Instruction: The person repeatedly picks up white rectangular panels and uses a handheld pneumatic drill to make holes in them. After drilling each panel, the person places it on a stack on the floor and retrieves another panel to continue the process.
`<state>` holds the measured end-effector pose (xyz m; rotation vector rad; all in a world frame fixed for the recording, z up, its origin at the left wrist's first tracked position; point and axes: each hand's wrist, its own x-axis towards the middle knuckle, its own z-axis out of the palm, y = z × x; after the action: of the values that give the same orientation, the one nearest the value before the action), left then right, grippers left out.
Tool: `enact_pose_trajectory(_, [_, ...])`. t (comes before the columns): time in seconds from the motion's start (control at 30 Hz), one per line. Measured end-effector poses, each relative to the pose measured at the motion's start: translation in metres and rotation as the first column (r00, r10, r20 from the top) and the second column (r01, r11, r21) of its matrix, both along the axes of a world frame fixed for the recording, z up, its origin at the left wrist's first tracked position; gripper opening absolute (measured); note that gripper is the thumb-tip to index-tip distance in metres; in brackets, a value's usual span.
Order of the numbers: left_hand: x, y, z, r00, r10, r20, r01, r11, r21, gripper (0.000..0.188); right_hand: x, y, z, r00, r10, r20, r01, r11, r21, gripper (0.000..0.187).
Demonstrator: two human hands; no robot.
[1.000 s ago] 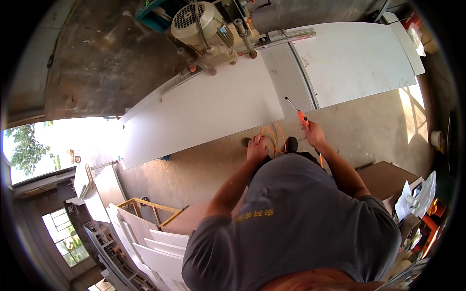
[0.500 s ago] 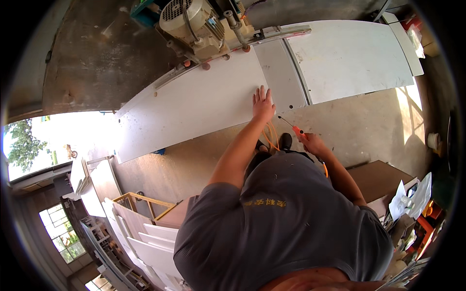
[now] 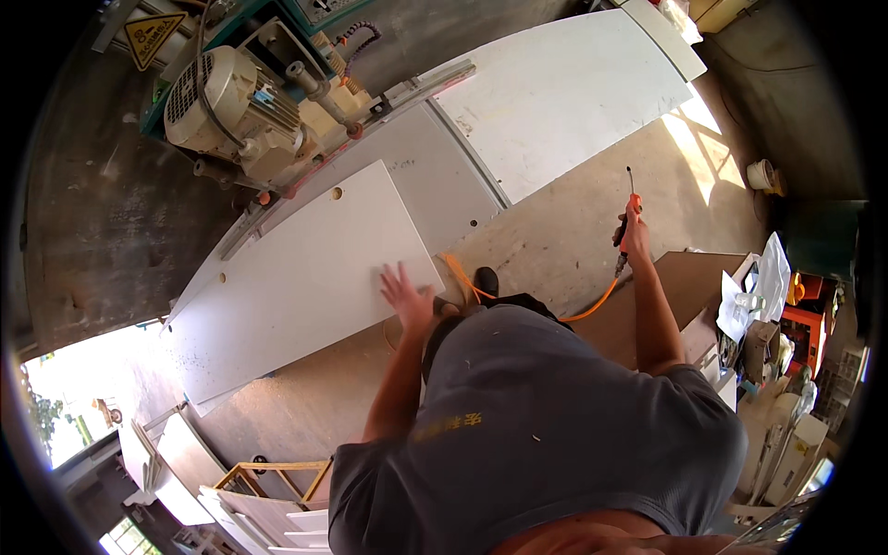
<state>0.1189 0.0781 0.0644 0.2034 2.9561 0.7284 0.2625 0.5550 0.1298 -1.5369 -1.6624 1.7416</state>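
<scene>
My left hand (image 3: 407, 296) rests with spread fingers on a white board (image 3: 296, 277), near its right end. Round holes show along the board's far edge. It lies turned at an angle on the machine's long table (image 3: 412, 171), its near edge overhanging. Out to the right, my right hand (image 3: 635, 239) is wrapped round an orange air blow gun (image 3: 634, 205). The gun's thin nozzle points away from me, over the floor. From its lower end an orange hose (image 3: 592, 307) runs back toward my waist.
Beyond the table stands a machine with a beige motor (image 3: 217, 102) and a metal fence rail (image 3: 444, 81). A brown panel stack (image 3: 638, 296) is at my right, with cluttered tools behind it. White panels (image 3: 190, 462) and a wooden frame (image 3: 268, 476) stand at lower left.
The board's right end has swung toward me, away from the fence, with my left hand on it. My right hand has raised the blow gun outward to the right. My view has turned.
</scene>
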Motion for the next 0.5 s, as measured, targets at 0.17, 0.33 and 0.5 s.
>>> enact_pose_trajectory(0.17, [-0.019,-0.143,-0.021,0.289,0.768,0.572,-0.881,-0.021,0.473,0.068,-0.027,-0.055,0.015,0.733,0.68,-0.014,-0.658,0.704,-0.267,0.044])
enact_pose_trajectory(0.33, [-0.013,-0.166,-0.049,0.309,0.396,0.865,-0.779,-0.416,0.469,0.053,-0.065,-0.154,-0.008,0.308,0.951,-0.01,-0.924,0.296,-0.241,0.038])
enact_pose_trajectory(0.5, [0.018,-0.101,-0.059,0.334,0.303,0.892,-0.806,-0.398,0.437,0.04,-0.107,-0.169,-0.009,0.326,0.945,-0.011,-0.921,0.315,-0.229,0.036])
